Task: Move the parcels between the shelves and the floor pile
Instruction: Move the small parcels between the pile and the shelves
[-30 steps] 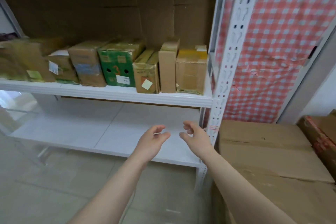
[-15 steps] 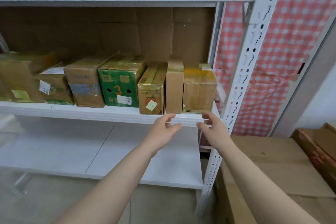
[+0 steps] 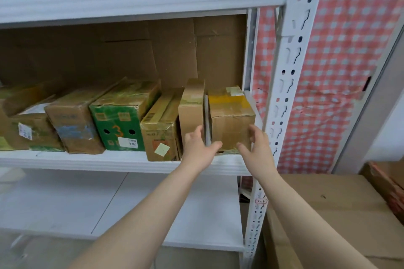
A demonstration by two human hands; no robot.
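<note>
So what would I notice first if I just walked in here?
Probably the left hand and right hand, spread open either side of the end box on the middle shelf, seemingly not gripping it yet. Next comes the green box with an orange 3, further left in that row. Then the red checked cloth hanging right of the rack.

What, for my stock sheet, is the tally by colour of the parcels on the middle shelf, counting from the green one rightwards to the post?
Green parcel: 1
Brown cardboard: 3 (stickered parcel, narrow parcel, end parcel)
Total: 4
</note>
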